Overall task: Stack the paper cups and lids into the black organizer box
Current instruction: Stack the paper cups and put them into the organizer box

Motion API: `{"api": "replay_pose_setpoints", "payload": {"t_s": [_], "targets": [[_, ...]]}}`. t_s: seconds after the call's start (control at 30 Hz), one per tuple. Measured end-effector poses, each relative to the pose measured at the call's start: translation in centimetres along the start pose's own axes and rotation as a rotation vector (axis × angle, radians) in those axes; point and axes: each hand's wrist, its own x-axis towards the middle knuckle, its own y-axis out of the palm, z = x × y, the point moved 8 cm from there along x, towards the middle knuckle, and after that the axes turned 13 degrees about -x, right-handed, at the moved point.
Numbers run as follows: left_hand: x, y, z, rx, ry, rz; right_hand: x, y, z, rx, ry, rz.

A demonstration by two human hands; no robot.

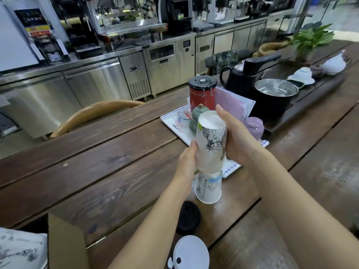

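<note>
I hold an upside-down white paper cup (210, 144) with black drawings between both hands, above the wooden table. My left hand (186, 162) grips its lower left side and my right hand (236, 136) wraps its right side. Directly below it stands a second printed paper cup (208, 188), also upside down, on the table; the held cup's rim overlaps its top. Nearer me lie a black lid (188, 217) and a white lid (191, 252). A brown cardboard flap (66, 243) rises at the lower left. No black organizer box is visible.
A white tray (171, 121) behind the cups carries a red canister (202, 94), a green jar (196, 115) and a purple jar (254, 126). A black tea tray with kettle (239, 76) and pot (275, 94) sits at the right. A wooden chair back (93, 113) stands beyond the table.
</note>
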Motion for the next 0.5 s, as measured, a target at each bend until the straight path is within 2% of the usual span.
{"api": "replay_pose_setpoints", "payload": {"t_s": [0.23,0.33,0.4,0.5], "targets": [[0.6,-0.9,5.7,0.057,-0.112,0.003,-0.5,-1.5,-7.2,0.031,0.179,-0.068],[1.0,-2.3,8.6,0.076,-0.246,-0.032,-0.9,-1.3,-10.9,-0.013,0.278,-0.072],[1.4,-3.3,10.1,0.144,-0.317,-0.064,-1.1,-1.3,-13.0,-0.006,0.3,-0.12],[2.1,-4.7,10.7,0.364,-0.261,-0.119,-1.3,-1.8,-16.2,0.137,0.336,-0.185]]}}
